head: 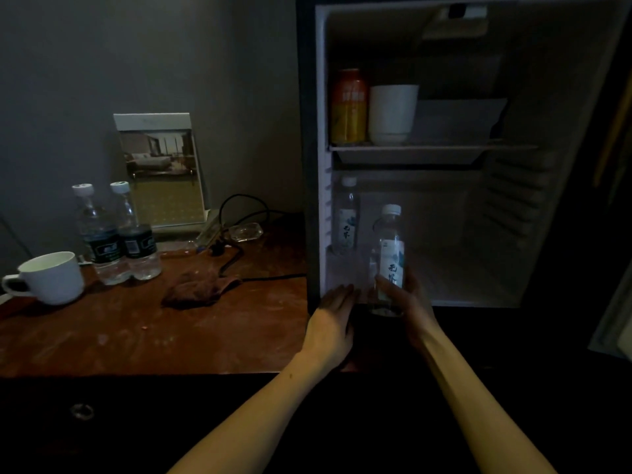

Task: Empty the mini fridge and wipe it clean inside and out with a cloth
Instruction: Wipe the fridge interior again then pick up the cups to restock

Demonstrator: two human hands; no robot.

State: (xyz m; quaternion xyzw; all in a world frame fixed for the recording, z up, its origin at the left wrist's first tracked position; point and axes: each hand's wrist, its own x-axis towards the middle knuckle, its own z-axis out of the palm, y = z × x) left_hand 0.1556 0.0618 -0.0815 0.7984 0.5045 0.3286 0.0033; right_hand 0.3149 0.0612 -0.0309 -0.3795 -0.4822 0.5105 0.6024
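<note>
The mini fridge [564, 165] stands open on the right, its inside dim. My right hand [407, 295] grips a clear water bottle [390, 248] with a white cap at the fridge's bottom front edge. My left hand [333, 314] lies flat with straight fingers against the lower left corner of the fridge frame. A second water bottle [346, 217] stands at the back left of the lower compartment. On the upper shelf [444, 150] an orange can [348, 106] stands beside a white cup [391, 112]. A brown cloth [198, 287] lies crumpled on the wooden table [136, 333].
On the table to the left stand a white mug [51, 277], two water bottles [116, 234] with dark labels, a framed picture card [160, 169] and a glass ashtray [245, 231]. A black cable [239, 213] runs behind the cloth. The fridge door edge [612, 323] shows at far right.
</note>
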